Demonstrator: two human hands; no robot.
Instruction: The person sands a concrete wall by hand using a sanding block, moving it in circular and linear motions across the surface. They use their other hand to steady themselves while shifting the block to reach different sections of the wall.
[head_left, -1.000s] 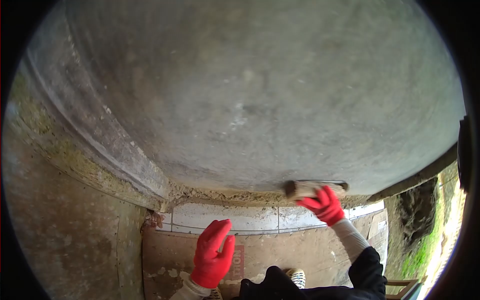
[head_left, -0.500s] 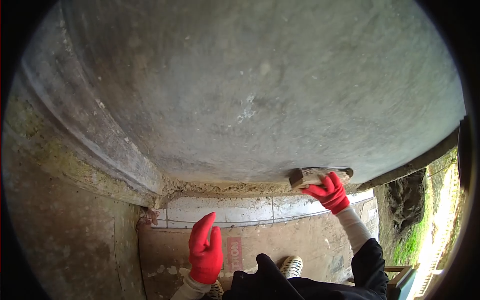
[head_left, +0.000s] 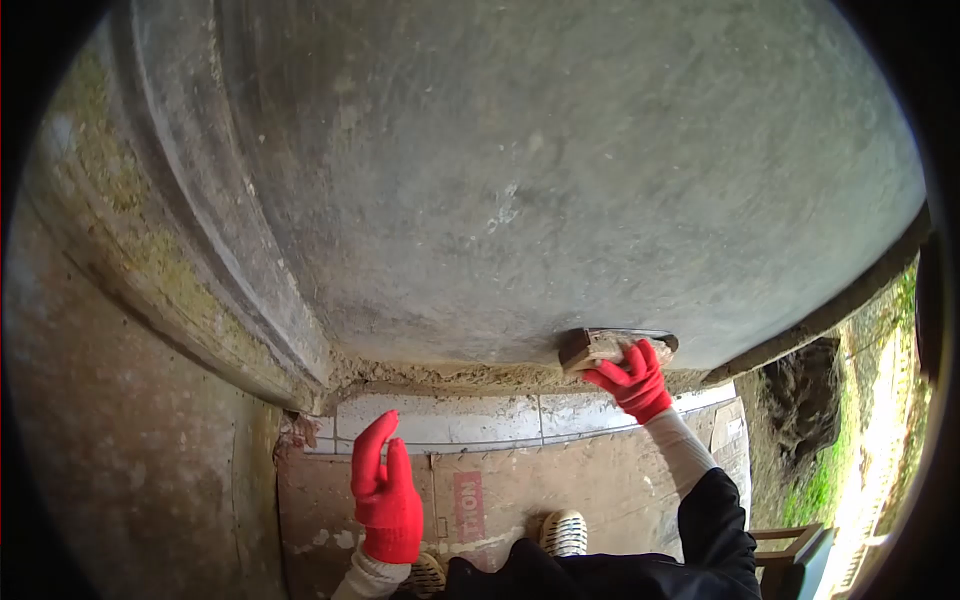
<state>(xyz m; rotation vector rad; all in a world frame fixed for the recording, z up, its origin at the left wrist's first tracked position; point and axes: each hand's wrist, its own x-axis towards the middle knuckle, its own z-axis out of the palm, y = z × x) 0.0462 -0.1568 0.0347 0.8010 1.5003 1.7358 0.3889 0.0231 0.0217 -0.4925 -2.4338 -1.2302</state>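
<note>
In a red glove, my right hand [head_left: 636, 383] is wrapped round a block-shaped wooden plastering float [head_left: 606, 348]. The float's dark, thin flat side rests against the lower part of the grey wall [head_left: 560, 200], just above a rough strip of mortar [head_left: 450, 377]. My left hand [head_left: 387, 490], gloved in red too, hangs in the air above the floor covering. Its fingers point up and stand a little apart from the thumb, with nothing held.
White tiles [head_left: 440, 421] run along the wall's foot, partly dirty. Flattened cardboard [head_left: 590, 480] covers the floor where my shoes [head_left: 564, 532] stand. A ridged wall edge [head_left: 215, 260] rises at left. Grass [head_left: 820, 485] and a wooden-framed piece of furniture [head_left: 795, 555] appear at right.
My right hand and the float have shifted slightly left along the wall base. My left hand has moved a little left and up, while the view has turned slightly.
</note>
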